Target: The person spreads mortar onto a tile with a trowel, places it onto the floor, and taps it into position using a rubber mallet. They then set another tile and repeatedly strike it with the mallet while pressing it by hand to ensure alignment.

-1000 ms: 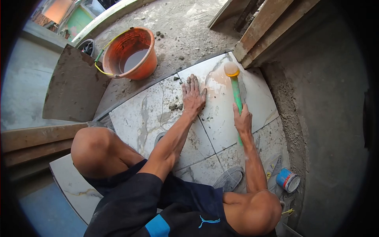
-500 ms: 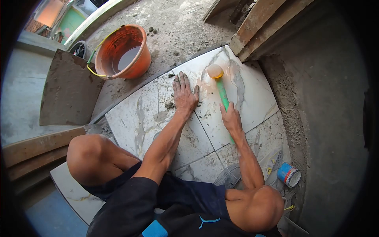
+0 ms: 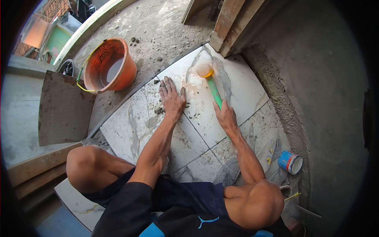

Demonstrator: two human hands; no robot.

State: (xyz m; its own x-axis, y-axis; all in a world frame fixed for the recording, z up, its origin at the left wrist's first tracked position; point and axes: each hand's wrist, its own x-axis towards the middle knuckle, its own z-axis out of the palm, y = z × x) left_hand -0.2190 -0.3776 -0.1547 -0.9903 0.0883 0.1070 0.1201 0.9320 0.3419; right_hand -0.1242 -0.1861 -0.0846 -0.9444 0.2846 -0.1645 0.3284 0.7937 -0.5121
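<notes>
My right hand [image 3: 226,116] is wrapped around the green handle of a mallet [image 3: 215,93]. The mallet's pale head with a yellow collar is over the far part of a white marble-patterned tile [image 3: 246,85], partly blurred. To the left, my left hand [image 3: 173,100] lies flat with its fingers stretched out, near the joint between that tile and the neighbouring tile [image 3: 122,124]. Grey crumbs of mortar [image 3: 158,110] sit beside its wrist and thumb. Wet smears and specks mark the tile surfaces.
An orange bucket [image 3: 130,71] of greyish water stands on the rough floor beyond the tiles. At left leans a brown board [image 3: 65,108]. Wooden posts [image 3: 233,23] rise at the far corner, and a blue tin [image 3: 290,162] lies on the right, near a rough gap along the wall.
The camera view has turned slightly, shifting the bucket and tiles leftward in the picture. My left hand stays flat on the tiles, and the mallet stays over the same tile in my right hand.
</notes>
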